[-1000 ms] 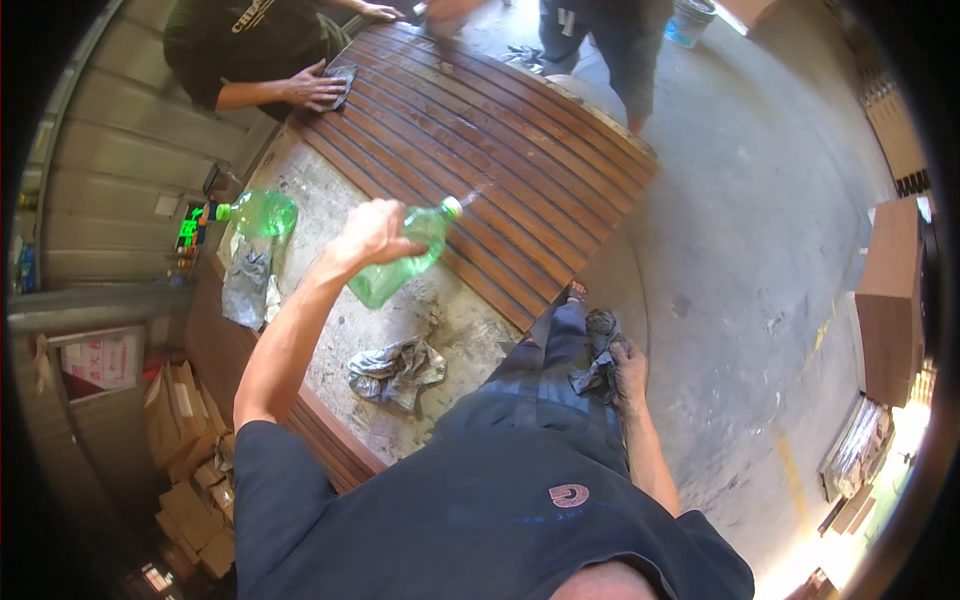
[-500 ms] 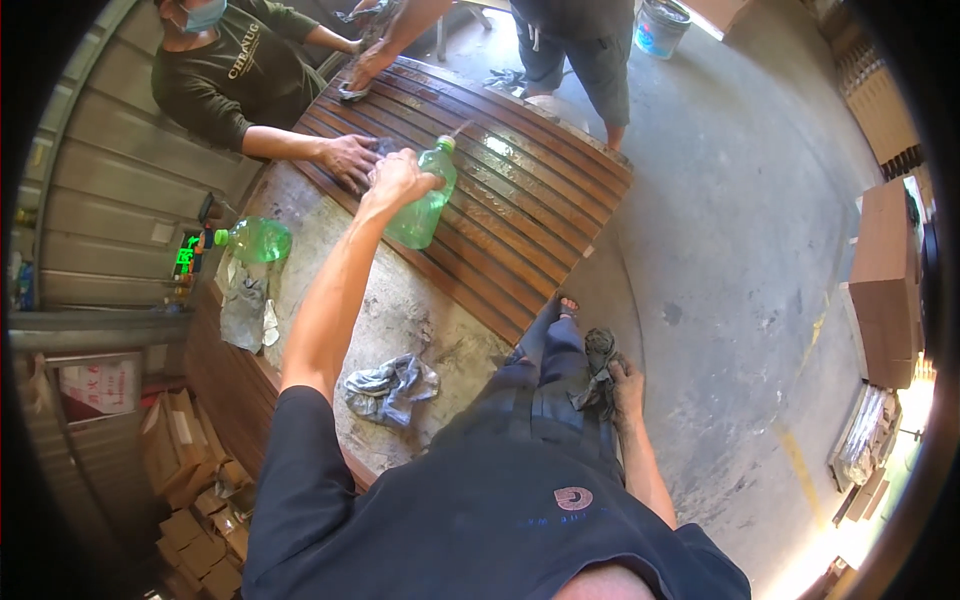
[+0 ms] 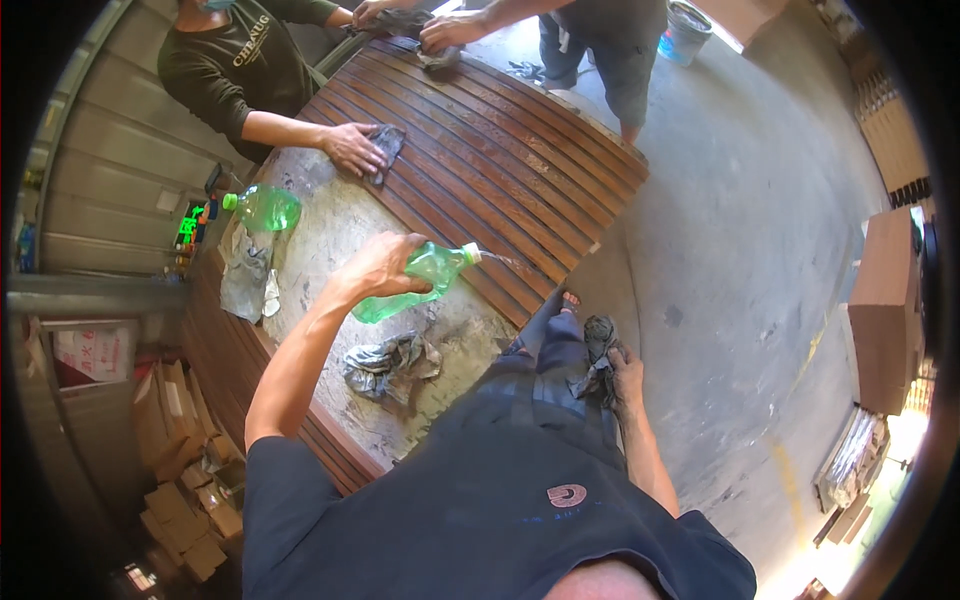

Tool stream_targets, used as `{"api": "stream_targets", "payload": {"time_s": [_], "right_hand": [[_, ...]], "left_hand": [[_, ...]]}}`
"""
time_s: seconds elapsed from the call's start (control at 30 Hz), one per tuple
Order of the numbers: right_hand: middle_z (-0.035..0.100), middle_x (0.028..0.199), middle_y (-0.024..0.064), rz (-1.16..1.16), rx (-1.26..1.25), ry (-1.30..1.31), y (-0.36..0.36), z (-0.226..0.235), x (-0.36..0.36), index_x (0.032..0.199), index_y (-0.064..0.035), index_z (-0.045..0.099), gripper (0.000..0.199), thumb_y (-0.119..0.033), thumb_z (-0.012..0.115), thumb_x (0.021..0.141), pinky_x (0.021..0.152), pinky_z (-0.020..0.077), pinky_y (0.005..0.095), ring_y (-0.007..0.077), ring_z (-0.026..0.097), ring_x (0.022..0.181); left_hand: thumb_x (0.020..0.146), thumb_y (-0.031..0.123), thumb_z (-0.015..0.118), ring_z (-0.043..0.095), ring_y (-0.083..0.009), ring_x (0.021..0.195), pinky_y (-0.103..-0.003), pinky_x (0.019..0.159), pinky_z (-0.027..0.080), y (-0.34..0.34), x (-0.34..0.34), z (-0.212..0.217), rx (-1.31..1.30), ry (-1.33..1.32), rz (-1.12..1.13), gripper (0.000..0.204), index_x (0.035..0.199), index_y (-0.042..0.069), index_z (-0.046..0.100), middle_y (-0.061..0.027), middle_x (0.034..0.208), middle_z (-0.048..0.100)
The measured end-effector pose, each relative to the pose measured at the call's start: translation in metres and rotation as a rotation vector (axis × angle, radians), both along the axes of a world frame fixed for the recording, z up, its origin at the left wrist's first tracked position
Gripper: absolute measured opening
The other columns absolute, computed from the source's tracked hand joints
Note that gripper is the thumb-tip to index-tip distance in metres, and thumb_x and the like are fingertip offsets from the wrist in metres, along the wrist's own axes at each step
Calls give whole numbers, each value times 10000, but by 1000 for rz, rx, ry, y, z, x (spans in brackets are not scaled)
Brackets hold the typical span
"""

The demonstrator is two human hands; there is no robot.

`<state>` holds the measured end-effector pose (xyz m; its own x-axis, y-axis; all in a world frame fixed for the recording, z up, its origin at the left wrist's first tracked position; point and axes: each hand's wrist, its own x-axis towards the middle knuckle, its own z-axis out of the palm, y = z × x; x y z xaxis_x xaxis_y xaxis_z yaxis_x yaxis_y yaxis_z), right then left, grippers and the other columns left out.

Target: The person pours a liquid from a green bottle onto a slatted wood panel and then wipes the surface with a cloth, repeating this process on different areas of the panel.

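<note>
The left hand has its fingers clenched around a green bottle, tipped on its side above the bench, its cap end over the near edge of the brown slatted panel. The right hand grips a dark rag beside the thigh, off the bench's right edge, with bare concrete floor further right
</note>
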<state>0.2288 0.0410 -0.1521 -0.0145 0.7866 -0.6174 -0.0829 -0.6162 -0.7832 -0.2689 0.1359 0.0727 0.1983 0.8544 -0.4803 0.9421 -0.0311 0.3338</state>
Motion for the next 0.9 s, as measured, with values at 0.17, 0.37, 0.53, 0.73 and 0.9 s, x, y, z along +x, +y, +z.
{"api": "stream_targets", "payload": {"time_s": [0.17, 0.37, 0.53, 0.73, 0.9], "right_hand": [[725, 1033, 30, 37, 89, -39, 29, 16, -3, 1296, 75, 686, 297, -123, 615, 1088, 804, 544, 288, 118, 654, 873], [733, 1161, 69, 49, 301, -139, 76, 76, -24, 1429, 75, 623, 431, -184, 659, 1086, 908, 538, 306, 148, 660, 1018], [586, 1512, 181, 502, 795, -371, 128, 118, -86, 1510, -2, 586, 513, -205, 696, 1052, 1170, 443, 414, 325, 563, 1372], [377, 1708, 246, 1131, 1256, -754, 172, 89, -162, 1580, -74, 543, 622, -268, 710, 1013, 1298, 293, 554, 462, 307, 1601], [379, 1709, 246, 1306, 1444, -702, 228, 76, -195, 1550, -25, 557, 584, -323, 631, 1053, 1298, 292, 561, 457, 314, 1605]], "left_hand": [[743, 282, 958, 705, -390, 1222, -463, 1083, 553, -61, -52, -35, 430, -274, 507, 895, 1490, 26, 539, -226, 1297, 721], [826, 226, 956, 675, -306, 1254, -422, 1101, 515, -116, -63, -90, 920, -385, 991, 768, 1452, 36, 554, -164, 1340, 703], [886, 209, 921, 633, -282, 1288, -393, 1129, 478, -129, -71, -111, 1041, -483, 1173, 779, 1526, 28, 516, -158, 1396, 663], [909, 124, 867, 649, -296, 1286, -402, 1126, 494, -123, -36, -99, 1017, -445, 1223, 750, 1551, 5, 496, -191, 1407, 670], [955, 68, 709, 642, -379, 1336, -454, 1147, 492, -147, 99, -111, 987, -142, 1469, 557, 1483, -44, 574, -254, 1439, 661]]}}
